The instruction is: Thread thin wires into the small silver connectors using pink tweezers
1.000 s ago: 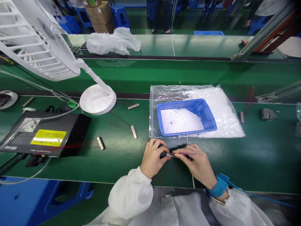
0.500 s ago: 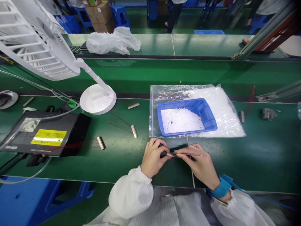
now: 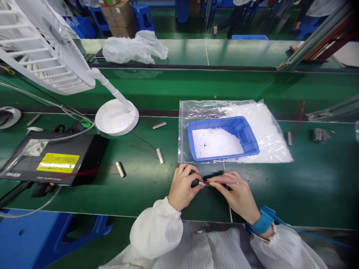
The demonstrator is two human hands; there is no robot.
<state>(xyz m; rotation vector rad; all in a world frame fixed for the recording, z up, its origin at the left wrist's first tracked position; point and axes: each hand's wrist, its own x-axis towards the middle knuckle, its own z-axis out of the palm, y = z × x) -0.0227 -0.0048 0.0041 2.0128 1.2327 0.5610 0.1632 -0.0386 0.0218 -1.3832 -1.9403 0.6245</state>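
Head view: two bare hands nearly meeting over the green table [image 3: 294, 190], just in front of the blue tray [image 3: 227, 156].
Left hand [image 3: 183, 187]: narrow grip, thumb and finger pinching the small metal piece [image 3: 203, 183]; something dark within the curled fingers, can't tell what.
Right hand [image 3: 238, 195]: narrow grip, fingertips on the thin pink stick [image 3: 228, 182]; its tip is at or near the metal piece, contact too small to tell.
Metal piece: between both hands' fingertips, partly hidden.
Fingertip work: judged as fine handling with the stick at the piece; next move seems to call for a steady left pinch, tiny right-hand shifts.
Tray and bag: tray part-filled with white beads [image 3: 215, 142], on the plastic bag [image 3: 276, 145]; bag's near edge just beyond the knuckles, limits forward room.
Table edge: near side, forearms cross it.
Left side: metal blocks [image 3: 160, 155] with thin wires, worth avoiding; black box [image 3: 91, 160] farther out.
Right side: broadest room, reaching toward the grey lump [image 3: 320, 135].
Blue cord [image 3: 311, 234]: from the wrist strap [image 3: 263, 221] off rightward; could tug on a long reach.
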